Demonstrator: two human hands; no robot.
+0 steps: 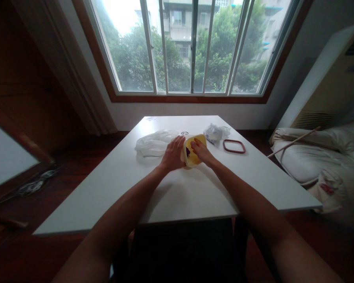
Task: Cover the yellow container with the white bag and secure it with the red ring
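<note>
A yellowish plastic container (194, 160) is tilted with its open side toward me, above the middle of the white table (112, 196). My left hand (174, 154) grips it by its left side, fingers over the upper edge. Inside the opening are the fingers of my right hand (201, 151), bent against the inner surface; whether they pinch anything is hidden. Something small and dark (188, 151) shows inside the container, close to its left wall. I cannot make out what it is.
Left of the container lies a translucent plastic bag (153, 143); a crumpled clear bag (215, 133) lies behind to the right. Beside that is a reddish-brown rounded rectangular ring (234, 152). A small dark-lined object (184, 133) sits behind the container. A white sofa (339, 145) stands at right.
</note>
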